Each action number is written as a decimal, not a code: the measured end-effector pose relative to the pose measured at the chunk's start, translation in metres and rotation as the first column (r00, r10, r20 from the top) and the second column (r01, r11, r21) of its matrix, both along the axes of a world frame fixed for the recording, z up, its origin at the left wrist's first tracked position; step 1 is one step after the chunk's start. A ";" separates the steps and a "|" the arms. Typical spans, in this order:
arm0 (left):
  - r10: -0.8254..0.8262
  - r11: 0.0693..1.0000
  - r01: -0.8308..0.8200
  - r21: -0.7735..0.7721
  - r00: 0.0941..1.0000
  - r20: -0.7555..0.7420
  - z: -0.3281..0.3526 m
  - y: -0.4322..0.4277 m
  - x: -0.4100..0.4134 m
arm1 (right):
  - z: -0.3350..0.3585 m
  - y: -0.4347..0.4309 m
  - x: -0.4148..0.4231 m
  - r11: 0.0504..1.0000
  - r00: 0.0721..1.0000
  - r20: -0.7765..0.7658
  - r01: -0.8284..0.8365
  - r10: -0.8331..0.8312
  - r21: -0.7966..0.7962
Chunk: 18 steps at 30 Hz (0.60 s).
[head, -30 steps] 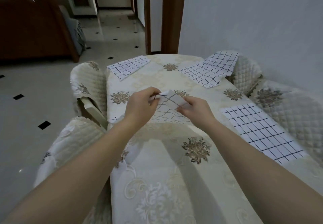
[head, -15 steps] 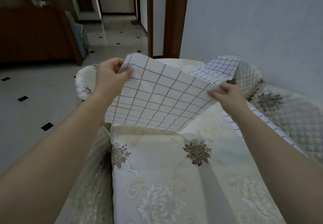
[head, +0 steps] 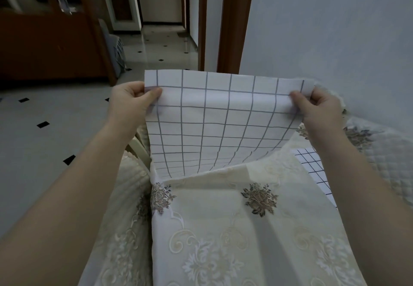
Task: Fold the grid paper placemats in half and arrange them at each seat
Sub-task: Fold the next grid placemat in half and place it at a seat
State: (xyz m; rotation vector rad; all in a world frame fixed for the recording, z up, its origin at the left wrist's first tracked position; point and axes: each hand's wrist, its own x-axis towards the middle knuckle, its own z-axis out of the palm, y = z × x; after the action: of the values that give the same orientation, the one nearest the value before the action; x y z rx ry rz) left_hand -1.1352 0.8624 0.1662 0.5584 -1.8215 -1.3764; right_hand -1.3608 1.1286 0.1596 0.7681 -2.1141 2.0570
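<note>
Placemat [head: 219,124] between left hand [head: 130,104], right hand [head: 318,109]

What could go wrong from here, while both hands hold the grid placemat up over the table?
1. The left hand and the right hand pinch only the top corners of the grid placemat; its curved body may fold crooked.
2. Its lower edge reaches the tablecloth and could crumple there.
3. The right forearm passes over another placemat and might shift it.
</note>
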 end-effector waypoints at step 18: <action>0.104 0.995 -0.104 0.000 0.988 0.111 0.024 -0.033 -0.020 | 0.038 -0.037 -0.038 0.991 0.999 -0.048 0.032 -0.026 0.134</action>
State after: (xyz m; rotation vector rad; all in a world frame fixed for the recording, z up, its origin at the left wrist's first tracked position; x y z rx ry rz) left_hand -1.1551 0.8293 0.1900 0.7355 -1.8493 -1.3032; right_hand -1.3992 1.0919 0.1978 0.7887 -2.2429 1.8795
